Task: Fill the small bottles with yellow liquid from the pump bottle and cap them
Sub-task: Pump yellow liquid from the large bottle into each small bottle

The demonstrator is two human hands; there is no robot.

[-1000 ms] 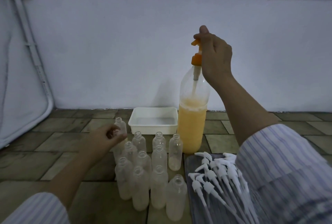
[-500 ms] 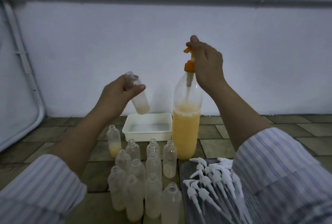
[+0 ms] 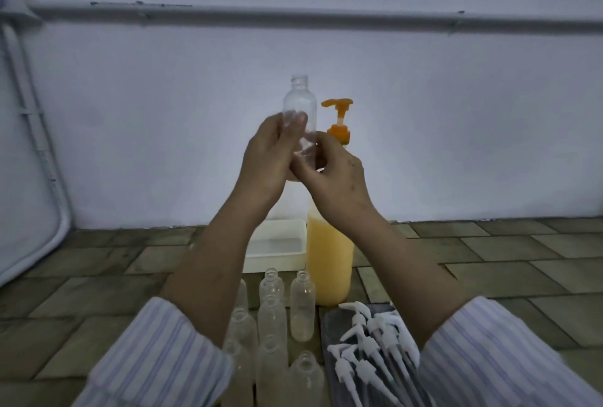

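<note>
I hold a small clear bottle (image 3: 299, 106) upright in the air, its open neck on top. My left hand (image 3: 270, 155) wraps its lower body, and my right hand (image 3: 329, 175) grips its base from the right. Just behind it stands the big pump bottle (image 3: 329, 263) of yellow liquid, with its orange pump head (image 3: 337, 106) raised and nothing touching it. Several more small open bottles (image 3: 301, 308) stand in a cluster on the floor below my arms; some hold a little pale liquid.
A white rectangular tub (image 3: 277, 256) sits behind the cluster, left of the pump bottle. A dark tray (image 3: 332, 321) at the right carries several white pump caps (image 3: 368, 338). The tiled floor ends at a pale wall; a white frame leans at the far left.
My left hand lifted the small bottle from the cluster and brought it right and upright, in front of the pump. My right hand left the pump head and came down onto the bottle's base.
</note>
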